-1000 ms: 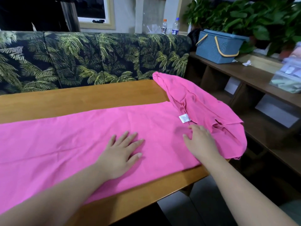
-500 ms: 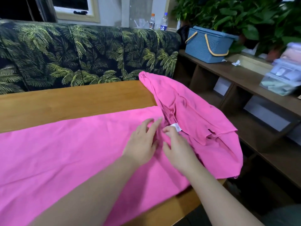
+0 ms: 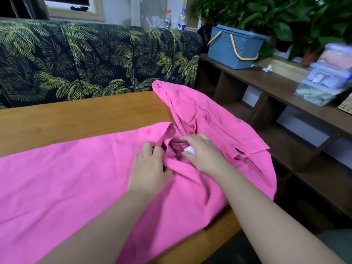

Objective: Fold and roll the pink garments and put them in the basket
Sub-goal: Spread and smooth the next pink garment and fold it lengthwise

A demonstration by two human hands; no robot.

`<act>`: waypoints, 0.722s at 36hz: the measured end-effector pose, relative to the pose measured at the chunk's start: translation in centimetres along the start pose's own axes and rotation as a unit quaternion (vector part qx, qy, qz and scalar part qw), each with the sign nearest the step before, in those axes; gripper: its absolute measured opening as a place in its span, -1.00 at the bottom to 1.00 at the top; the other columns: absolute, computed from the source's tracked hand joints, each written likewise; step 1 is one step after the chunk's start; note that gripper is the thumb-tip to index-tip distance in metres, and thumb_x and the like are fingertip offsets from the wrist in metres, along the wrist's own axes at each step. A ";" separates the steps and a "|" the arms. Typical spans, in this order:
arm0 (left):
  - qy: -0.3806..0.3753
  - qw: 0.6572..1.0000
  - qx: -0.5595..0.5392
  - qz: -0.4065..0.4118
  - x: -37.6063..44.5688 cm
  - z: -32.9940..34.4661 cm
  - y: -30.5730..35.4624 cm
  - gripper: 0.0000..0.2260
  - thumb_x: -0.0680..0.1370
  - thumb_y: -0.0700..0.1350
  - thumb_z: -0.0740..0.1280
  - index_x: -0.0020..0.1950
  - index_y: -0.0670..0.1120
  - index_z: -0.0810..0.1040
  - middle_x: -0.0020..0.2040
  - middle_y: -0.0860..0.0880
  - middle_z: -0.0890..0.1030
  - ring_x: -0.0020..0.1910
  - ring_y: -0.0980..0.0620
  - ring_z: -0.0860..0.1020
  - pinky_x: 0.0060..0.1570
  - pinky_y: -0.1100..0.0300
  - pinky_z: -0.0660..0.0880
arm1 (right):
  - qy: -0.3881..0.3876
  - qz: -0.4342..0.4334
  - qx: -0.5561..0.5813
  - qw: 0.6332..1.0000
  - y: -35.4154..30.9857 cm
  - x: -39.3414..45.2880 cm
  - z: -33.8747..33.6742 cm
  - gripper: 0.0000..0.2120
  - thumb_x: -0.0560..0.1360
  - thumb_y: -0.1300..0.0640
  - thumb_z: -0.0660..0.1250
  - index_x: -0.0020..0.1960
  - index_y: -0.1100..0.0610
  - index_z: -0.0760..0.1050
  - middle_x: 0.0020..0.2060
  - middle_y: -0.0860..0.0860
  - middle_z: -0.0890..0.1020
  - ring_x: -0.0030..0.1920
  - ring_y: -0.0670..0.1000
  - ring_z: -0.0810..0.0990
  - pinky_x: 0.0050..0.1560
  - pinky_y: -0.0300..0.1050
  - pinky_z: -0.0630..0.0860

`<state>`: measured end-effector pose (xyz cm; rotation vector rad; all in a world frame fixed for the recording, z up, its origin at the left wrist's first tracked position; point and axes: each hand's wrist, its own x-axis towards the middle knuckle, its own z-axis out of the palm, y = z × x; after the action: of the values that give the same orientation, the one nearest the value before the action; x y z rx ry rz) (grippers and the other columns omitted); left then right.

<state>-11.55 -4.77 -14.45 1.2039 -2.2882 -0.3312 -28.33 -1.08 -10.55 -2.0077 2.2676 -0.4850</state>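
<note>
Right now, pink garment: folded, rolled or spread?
Mostly spread: pink garment lies flat across the table, bunched only where both hands grip it.

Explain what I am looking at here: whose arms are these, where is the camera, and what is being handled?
There is no machine. A person wears a camera on the head, looking forward and down, so the two bare arms are their own. A pink garment lies spread over a wooden table, one end hanging off the right edge. The left hand pinches a fold of it; the right hand presses on the cloth beside a white label. The blue basket stands on a shelf unit to the right, beside a palm-print sofa.
</note>
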 end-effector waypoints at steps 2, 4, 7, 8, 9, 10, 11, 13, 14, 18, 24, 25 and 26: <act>-0.006 1.000 0.017 -0.012 0.0 0.0 0.0 -0.77 0.36 -0.14 0.40 -0.03 -0.15 0.49 0.08 -0.16 0.46 0.00 -0.22 0.49 -0.03 -0.04 0.35 | -0.036 0.008 -0.060 0.998 -0.3 1.1 0.2 -0.56 0.52 -0.01 0.33 0.38 -0.05 0.38 0.29 -0.07 0.50 0.30 0.06 0.33 0.21 -0.01 0.28; -0.013 0.999 0.027 -0.017 0.0 0.0 0.0 -0.78 0.39 -0.10 0.37 -0.01 -0.13 0.49 0.11 -0.15 0.45 0.03 -0.21 0.49 0.02 -0.06 0.35 | -0.042 0.004 -0.107 0.993 -0.7 1.9 0.3 -0.65 0.53 -0.02 0.30 0.30 -0.06 0.45 0.22 -0.05 0.54 0.25 0.08 0.36 0.15 -0.02 0.28; -0.009 1.000 0.024 -0.014 -0.1 -0.1 -0.1 -0.67 0.35 0.02 0.20 0.02 -0.12 0.49 0.08 -0.16 0.49 0.00 -0.21 0.53 -0.01 -0.09 0.42 | -0.001 0.007 -0.116 0.993 -0.6 2.8 0.3 -0.79 0.55 0.09 0.25 0.16 0.04 0.52 0.09 0.05 0.61 0.15 0.14 0.49 0.09 -0.02 0.38; 0.001 1.000 0.018 -0.009 -0.1 -0.1 -0.1 -0.60 0.34 0.05 0.16 0.07 -0.12 0.48 0.08 -0.16 0.49 -0.01 -0.21 0.55 -0.03 -0.08 0.44 | 0.011 0.031 -0.078 0.996 -0.5 3.0 0.1 -0.80 0.55 0.12 0.23 0.15 0.10 0.50 0.05 0.09 0.62 0.10 0.16 0.53 0.03 -0.02 0.41; 0.010 1.000 0.017 -0.003 -0.1 0.0 -0.1 -0.54 0.34 0.08 0.14 0.14 -0.13 0.46 0.11 -0.16 0.49 0.02 -0.21 0.55 -0.02 -0.09 0.45 | 0.029 0.058 -0.037 0.997 -0.3 3.3 0.0 -0.81 0.56 0.13 0.21 0.14 0.14 0.47 0.01 0.13 0.62 0.04 0.18 0.56 -0.04 -0.02 0.43; 0.014 1.000 0.020 -0.001 -0.1 0.1 -0.2 -0.47 0.35 0.09 0.14 0.24 -0.15 0.41 0.16 -0.17 0.48 0.07 -0.21 0.55 0.02 -0.10 0.45 | 0.046 0.087 -0.002 0.995 0.0 3.5 -0.2 -0.81 0.56 0.14 0.20 0.14 0.17 0.44 -0.01 0.14 0.62 0.00 0.18 0.57 -0.09 -0.02 0.44; 0.014 1.000 0.026 -0.002 0.0 0.3 -0.2 -0.39 0.36 0.09 0.17 0.34 -0.18 0.35 0.24 -0.19 0.47 0.16 -0.21 0.52 0.10 -0.14 0.43 | 0.069 0.109 0.026 0.991 0.1 3.7 -0.6 -0.81 0.56 0.16 0.19 0.15 0.18 0.42 -0.02 0.14 0.62 -0.02 0.18 0.57 -0.09 -0.01 0.47; 0.003 0.999 0.043 -0.020 0.0 0.4 0.0 -0.25 0.41 0.09 0.26 0.50 -0.25 0.15 0.40 -0.22 0.37 0.36 -0.20 0.40 0.29 -0.24 0.30 | 0.110 0.152 0.085 0.979 0.8 4.3 -1.1 -0.84 0.56 0.19 0.19 0.13 0.17 0.39 -0.07 0.09 0.61 -0.07 0.15 0.59 -0.08 0.00 0.50; -0.014 0.998 0.054 -0.038 0.1 0.3 0.2 -0.20 0.46 0.11 0.28 0.53 -0.27 0.03 0.47 -0.21 0.28 0.45 -0.18 0.29 0.37 -0.26 0.17 | 0.122 0.174 0.117 0.970 1.3 4.6 -1.4 -0.88 0.56 0.21 0.18 0.09 0.15 0.37 -0.14 0.06 0.59 -0.14 0.13 0.61 -0.14 -0.02 0.50; -0.116 0.981 0.134 -0.081 0.5 0.3 0.4 -0.30 0.57 0.26 0.01 0.58 -0.09 -0.07 0.58 -0.11 0.01 0.55 -0.16 -0.11 0.46 -0.26 -0.16 | 0.165 0.228 0.218 0.935 3.0 4.8 -2.6 -0.89 0.56 0.27 0.15 0.07 0.13 0.33 -0.16 0.08 0.56 -0.17 0.13 0.66 -0.22 0.07 0.57; -0.220 0.959 0.178 -0.039 1.6 0.2 0.5 -0.47 0.58 0.26 -0.09 0.54 0.25 -0.13 0.58 -0.11 -0.15 0.52 -0.28 -0.23 0.37 -0.37 -0.22 | 0.209 0.169 0.178 0.946 1.5 2.5 -4.3 -0.72 0.54 0.27 0.27 0.24 0.12 0.39 0.25 0.06 0.45 0.04 -0.03 0.51 0.04 -0.18 0.42; -0.230 0.957 0.178 -0.023 2.0 0.2 0.6 -0.48 0.59 0.26 -0.09 0.54 0.27 -0.13 0.58 -0.10 -0.15 0.52 -0.27 -0.23 0.37 -0.38 -0.22 | 0.190 0.144 0.165 0.957 0.8 2.0 -4.2 -0.81 0.55 0.24 0.26 0.14 0.08 0.43 0.18 0.04 0.50 0.01 -0.02 0.52 0.05 -0.12 0.46; -0.242 0.955 0.171 -0.006 2.4 0.2 0.6 -0.49 0.59 0.25 -0.09 0.53 0.28 -0.12 0.59 -0.08 -0.15 0.53 -0.25 -0.23 0.37 -0.38 -0.23 | 0.160 0.124 0.152 0.967 0.1 1.6 -3.8 -0.88 0.55 0.22 0.26 0.07 0.08 0.46 0.09 0.02 0.55 0.00 0.00 0.54 0.06 -0.07 0.48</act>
<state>-13.23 -6.43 -13.52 1.4285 -2.8516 -0.2609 -29.62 -1.96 -6.69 -1.5668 2.3874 -1.1227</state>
